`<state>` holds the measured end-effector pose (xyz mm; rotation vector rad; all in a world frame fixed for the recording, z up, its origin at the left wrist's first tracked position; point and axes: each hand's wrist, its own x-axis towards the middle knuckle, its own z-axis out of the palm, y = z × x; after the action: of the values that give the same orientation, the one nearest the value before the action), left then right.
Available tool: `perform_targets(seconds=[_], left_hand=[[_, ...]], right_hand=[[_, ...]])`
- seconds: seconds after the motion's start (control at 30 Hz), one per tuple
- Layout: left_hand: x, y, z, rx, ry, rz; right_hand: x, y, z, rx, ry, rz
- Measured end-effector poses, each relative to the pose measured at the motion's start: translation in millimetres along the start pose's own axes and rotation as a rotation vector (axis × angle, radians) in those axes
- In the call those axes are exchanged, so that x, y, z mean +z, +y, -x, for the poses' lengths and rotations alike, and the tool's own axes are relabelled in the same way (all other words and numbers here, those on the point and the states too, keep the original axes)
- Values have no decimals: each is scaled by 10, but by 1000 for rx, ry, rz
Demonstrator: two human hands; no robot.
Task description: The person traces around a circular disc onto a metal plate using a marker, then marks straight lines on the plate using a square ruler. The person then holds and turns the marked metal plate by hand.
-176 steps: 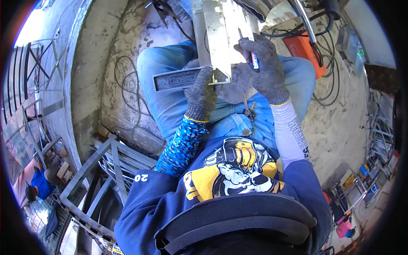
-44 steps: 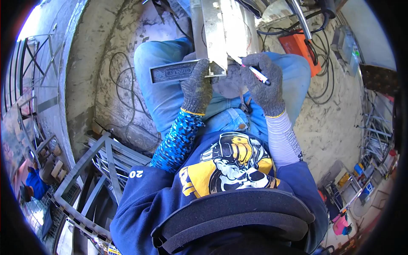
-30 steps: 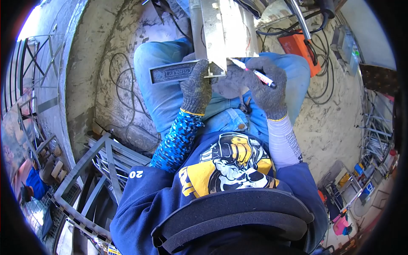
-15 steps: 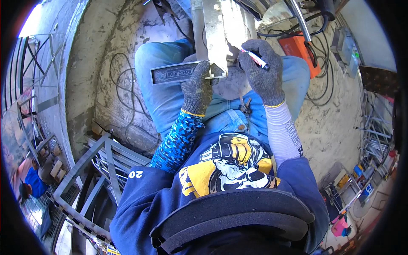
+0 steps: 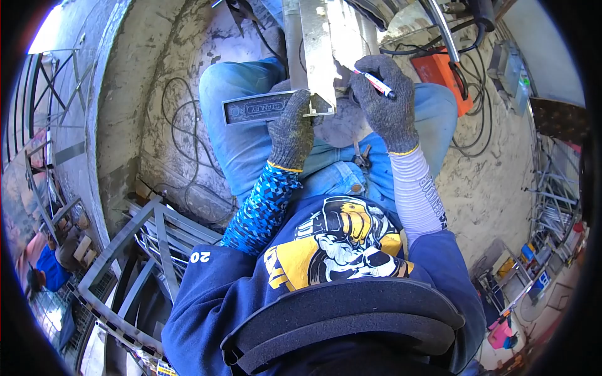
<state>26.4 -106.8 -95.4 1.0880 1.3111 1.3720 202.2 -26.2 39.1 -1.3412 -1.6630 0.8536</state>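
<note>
In the head view, my left hand [image 5: 292,128], in a dark knit glove, is closed round a Stanley square [image 5: 254,108]. Its dark handle sticks out to the left over my thigh. That hand also presses at the near end of a long metal bar [image 5: 316,47], which glares in the sunlight and runs away from me. My right hand [image 5: 390,100], gloved too, grips a white and red marker [image 5: 380,85], its dark end pointing down to the right. The marker's other end is close to the bar's right side; whether they touch, I cannot tell.
An orange-red box [image 5: 441,78] lies beyond my right knee, with black cables [image 5: 480,119] near it. Another cable [image 5: 194,141] loops over the floor at left. Metal frames [image 5: 153,244] stand behind my left elbow. A person in blue [image 5: 50,266] is at far left.
My right hand has shifted very slightly toward the bar with the marker. My left hand and the square stay nearly still.
</note>
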Motion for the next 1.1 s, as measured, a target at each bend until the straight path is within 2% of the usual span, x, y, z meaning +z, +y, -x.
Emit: perform_targets(seconds=[0.03, 0.07, 0.13, 0.17, 0.23, 0.33, 0.47, 0.53, 0.57, 0.63, 0.67, 0.73, 0.77, 0.8, 0.87, 0.93, 1.03, 1.1], left_hand=[[-13, -8, 2, 74, -30, -135], [-25, 61, -11, 74, -30, -134], [-38, 258, -54, 229, -48, -531], [-37, 194, -44, 229, -48, -531], [-24, 1, -10, 126, -25, -275], [22, 314, -69, 222, -25, -374], [13, 165, -35, 148, -17, -258], [-43, 166, -33, -20, -130, -66], [-52, 133, -29, -21, -130, -66], [-59, 63, -26, -260, -73, 431], [-53, 127, -25, -262, -73, 432], [-39, 317, -40, 137, -117, -422], [-34, 251, -31, 137, -117, -422], [-18, 160, -29, -52, -51, -24], [-21, 55, -15, -239, 15, 375], [-51, 1, -10, 125, -60, -301], [-25, 354, -74, 225, -64, -458], [-31, 309, -72, 234, -57, -503]], right_hand=[[-2, 3, 1, 0, 0, 0], [-4, 6, 2, 4, -2, -9], [-3, 7, -2, 7, -4, -18], [1, 7, -6, -19, 14, -3], [7, -6, -8, -44, 32, 13], [9, -24, -1, 1, 8, -29], [2, 12, -1, 2, 0, -33], [-9, 12, 5, -14, -2, -27], [-19, 0, 12, 12, -19, -50], [-36, -13, 42, 40, -35, -72], [-47, -17, 67, 19, -39, -67], [-63, -44, 112, -2, -43, -62], [-74, -71, 134, -21, -44, -27], [-84, -95, 162, -38, -45, 8], [-101, -137, 237, -35, -45, 10], [-128, -171, 300, -8, -64, -23], [-204, -186, 353, 24, -143, -7], [-181, -188, 346, 32, -81, -52]])
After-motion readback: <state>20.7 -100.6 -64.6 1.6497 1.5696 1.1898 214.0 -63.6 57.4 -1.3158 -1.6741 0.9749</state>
